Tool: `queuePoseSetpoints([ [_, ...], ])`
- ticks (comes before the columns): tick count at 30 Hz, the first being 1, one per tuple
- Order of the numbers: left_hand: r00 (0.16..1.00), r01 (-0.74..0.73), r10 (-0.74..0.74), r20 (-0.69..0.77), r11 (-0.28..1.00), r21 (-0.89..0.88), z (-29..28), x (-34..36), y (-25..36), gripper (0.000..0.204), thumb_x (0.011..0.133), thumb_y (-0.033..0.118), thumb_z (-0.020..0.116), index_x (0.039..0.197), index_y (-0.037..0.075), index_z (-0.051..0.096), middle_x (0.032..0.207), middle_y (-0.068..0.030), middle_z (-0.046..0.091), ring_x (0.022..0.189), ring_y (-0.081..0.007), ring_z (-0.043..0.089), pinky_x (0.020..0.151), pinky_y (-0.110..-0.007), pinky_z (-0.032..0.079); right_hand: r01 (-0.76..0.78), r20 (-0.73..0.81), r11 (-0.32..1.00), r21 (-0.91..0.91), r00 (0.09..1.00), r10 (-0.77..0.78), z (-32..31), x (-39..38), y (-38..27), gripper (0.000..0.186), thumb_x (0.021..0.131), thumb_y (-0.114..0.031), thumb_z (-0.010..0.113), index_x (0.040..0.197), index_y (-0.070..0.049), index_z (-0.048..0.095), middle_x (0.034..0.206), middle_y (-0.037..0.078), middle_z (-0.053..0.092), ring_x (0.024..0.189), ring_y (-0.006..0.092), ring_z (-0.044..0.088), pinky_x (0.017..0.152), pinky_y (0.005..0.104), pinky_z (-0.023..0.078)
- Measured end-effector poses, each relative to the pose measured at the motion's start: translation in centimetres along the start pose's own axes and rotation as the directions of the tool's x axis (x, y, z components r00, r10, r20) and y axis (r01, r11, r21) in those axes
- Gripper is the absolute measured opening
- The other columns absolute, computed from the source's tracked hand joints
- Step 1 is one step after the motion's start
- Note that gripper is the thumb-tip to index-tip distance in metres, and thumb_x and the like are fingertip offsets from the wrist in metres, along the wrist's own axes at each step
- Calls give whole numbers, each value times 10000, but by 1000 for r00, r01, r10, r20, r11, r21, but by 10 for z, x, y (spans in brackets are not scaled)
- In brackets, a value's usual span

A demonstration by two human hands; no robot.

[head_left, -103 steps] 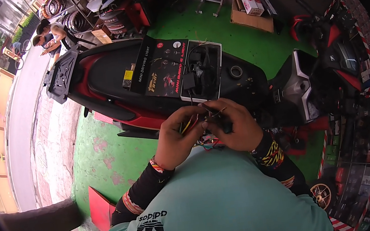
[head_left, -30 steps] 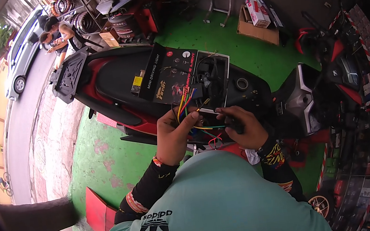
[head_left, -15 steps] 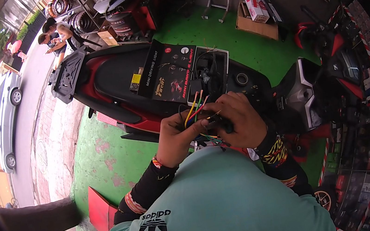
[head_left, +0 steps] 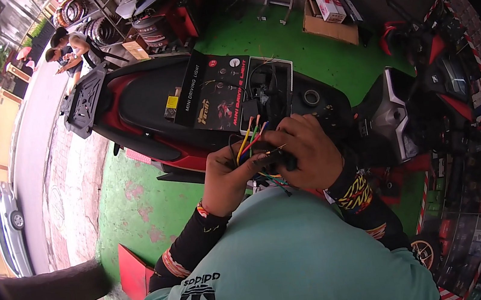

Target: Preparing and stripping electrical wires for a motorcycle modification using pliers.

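Note:
Close in front of my chest, my left hand [head_left: 226, 178] is closed on a bundle of coloured wires [head_left: 246, 147]. Yellow, red, green and blue strands with bare copper ends fan upward out of it. Beside it, my right hand [head_left: 309, 152] is closed too, its fingers bent around dark wires that meet the bundle between both thumbs. What lies deeper in the right palm is hidden. Just beyond the hands, an open box [head_left: 272, 79] with black parts and cables rests on the motor scooter [head_left: 151, 98], its printed black lid [head_left: 215, 92] folded back over the seat.
A small yellow-labelled item [head_left: 172, 102] lies on the seat by the lid. Past the scooter, a cardboard box [head_left: 329, 28] sits on the green floor [head_left: 225, 36]. A glass display case [head_left: 473, 210] stands at the right. Two people [head_left: 74, 49] are near the street, far left.
Both hands keep hold of the wires, with slight finger movement. The view has shifted a little, and the silver car on the street appears lower at the left.

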State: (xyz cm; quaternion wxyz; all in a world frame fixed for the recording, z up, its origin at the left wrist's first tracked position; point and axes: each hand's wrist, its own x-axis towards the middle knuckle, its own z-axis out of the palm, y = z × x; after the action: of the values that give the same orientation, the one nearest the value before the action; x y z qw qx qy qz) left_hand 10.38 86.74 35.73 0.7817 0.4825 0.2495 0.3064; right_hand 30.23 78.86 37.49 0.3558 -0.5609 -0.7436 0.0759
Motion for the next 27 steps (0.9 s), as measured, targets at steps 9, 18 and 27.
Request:
queuePoseSetpoints([
  [9, 1000, 12, -12, -4, 998, 63, 2, 1, -2, 189, 926, -19, 671, 1104, -74, 698, 1013, -84, 748, 922, -117, 703, 842, -265, 574, 3, -38, 998, 67, 999, 0, 6, -6, 4, 607, 658, -123, 756, 1248, -112, 615, 983, 95, 540, 894, 309, 571, 777, 440, 426],
  [18, 998, 28, -35, 43, 986, 165, 19, 9, 0, 173, 918, -22, 677, 1081, -74, 706, 1002, -74, 741, 912, -107, 692, 835, -260, 567, -33, -123, 993, 112, 991, 47, 8, -29, 12, 596, 677, -123, 756, 1249, -53, 606, 1048, 124, 554, 957, 335, 587, 826, 444, 451],
  [27, 983, 50, -88, 162, 973, 224, 52, 27, -11, 143, 927, 3, 698, 1060, -48, 715, 981, -53, 737, 883, -80, 666, 789, -236, 541, -185, -169, 966, 179, 962, 215, 5, -73, 29, 608, 710, -122, 771, 1288, -49, 595, 1150, 162, 569, 1056, 390, 594, 919, 473, 484],
])
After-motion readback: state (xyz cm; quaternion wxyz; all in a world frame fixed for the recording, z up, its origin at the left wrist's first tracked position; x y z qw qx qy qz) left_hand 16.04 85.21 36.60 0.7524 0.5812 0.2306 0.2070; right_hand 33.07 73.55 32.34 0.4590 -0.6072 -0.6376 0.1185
